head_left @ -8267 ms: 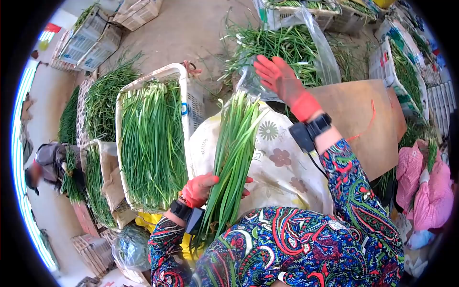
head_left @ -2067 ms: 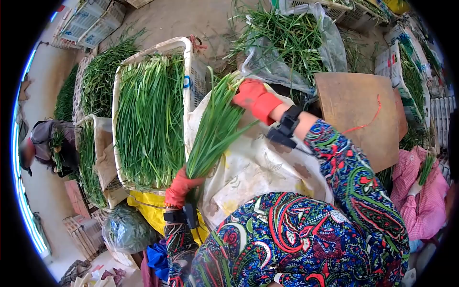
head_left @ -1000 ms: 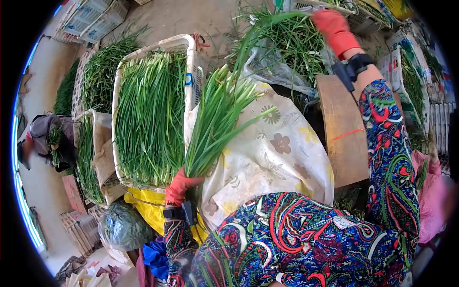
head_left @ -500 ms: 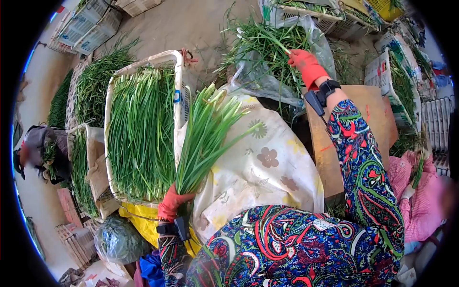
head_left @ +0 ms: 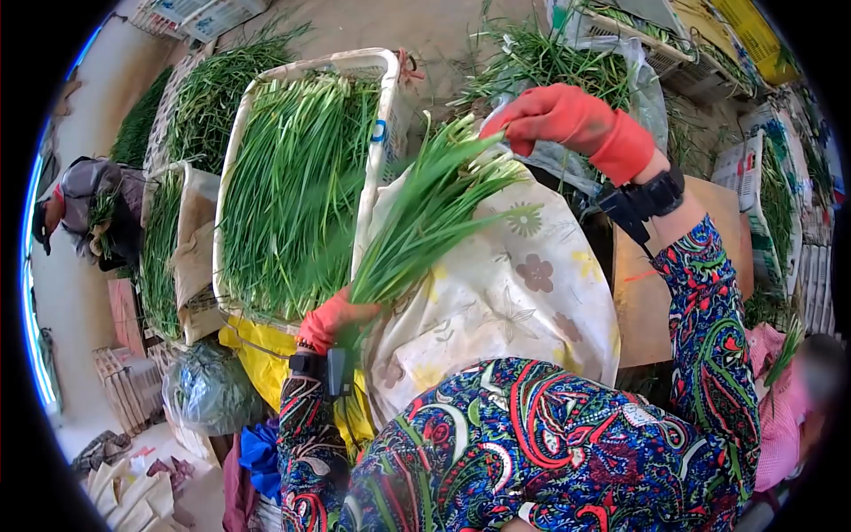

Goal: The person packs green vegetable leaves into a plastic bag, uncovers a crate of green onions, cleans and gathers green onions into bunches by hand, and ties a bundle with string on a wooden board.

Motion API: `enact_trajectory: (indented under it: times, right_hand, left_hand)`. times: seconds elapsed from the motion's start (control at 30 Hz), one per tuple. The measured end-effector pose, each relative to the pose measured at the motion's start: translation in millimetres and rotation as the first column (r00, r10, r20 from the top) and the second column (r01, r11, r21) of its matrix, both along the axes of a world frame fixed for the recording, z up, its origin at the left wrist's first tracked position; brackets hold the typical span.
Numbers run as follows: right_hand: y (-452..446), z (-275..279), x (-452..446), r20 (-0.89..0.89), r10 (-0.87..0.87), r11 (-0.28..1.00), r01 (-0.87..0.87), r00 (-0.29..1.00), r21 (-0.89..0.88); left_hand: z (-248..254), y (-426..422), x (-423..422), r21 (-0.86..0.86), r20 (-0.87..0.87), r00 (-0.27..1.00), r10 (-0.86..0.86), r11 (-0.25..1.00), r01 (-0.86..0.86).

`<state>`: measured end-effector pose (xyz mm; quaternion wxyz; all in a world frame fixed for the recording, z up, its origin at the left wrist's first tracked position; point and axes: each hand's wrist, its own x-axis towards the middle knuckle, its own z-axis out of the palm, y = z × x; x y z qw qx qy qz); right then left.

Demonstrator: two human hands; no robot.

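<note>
My left hand (head_left: 337, 319), in a red-orange rubber glove, is closed around the leafy end of a bunch of garlic chives (head_left: 425, 222). The pale stem ends fan out up and to the right, over a flower-printed cloth (head_left: 523, 293) on my lap. Above those stem ends, my right hand (head_left: 572, 124), gloved alike, pinches a few chive stalks whose blurred leaves trail down-left across the bunch. Its fingertips hide part of the stalks. Just left of the bunch stands a white plastic crate (head_left: 390, 97) packed with neatly aligned chives (head_left: 297, 195).
Loose chives (head_left: 567, 71) lie on clear plastic ahead. A brown board (head_left: 656, 301) is at my right. One person (head_left: 97, 208) sits far left, another in pink (head_left: 784, 434) at far right. A filled plastic bag (head_left: 213, 386) lies lower left.
My right hand has come back from the loose chives to the bunch, carrying stalks. My left hand keeps its hold. The whole view has shifted somewhat.
</note>
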<state>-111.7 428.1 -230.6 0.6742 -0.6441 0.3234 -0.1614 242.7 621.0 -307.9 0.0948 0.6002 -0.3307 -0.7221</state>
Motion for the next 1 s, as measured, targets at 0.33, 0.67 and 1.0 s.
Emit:
enact_trajectory:
  times: [0.33, 0.67, 1.0]
  right_hand:
    - [-15, -47, 22, -0.260, 0.090, 0.996, -0.083, 0.961, 0.035]
    - [-9, -43, 16, -0.444, -0.019, 0.990, -0.044, 0.896, -0.130]
    - [-33, -41, -31, -0.457, -0.424, 0.757, 0.029, 0.782, -0.653]
  left_hand:
    - [-31, 30, 4, -0.004, -0.234, 0.936, 0.264, 0.962, -0.272]
    - [-14, 5, -21, -0.134, -0.204, 0.977, 0.060, 0.987, -0.089]
    - [-31, 18, -11, -0.159, -0.185, 0.978, 0.096, 0.979, -0.126]
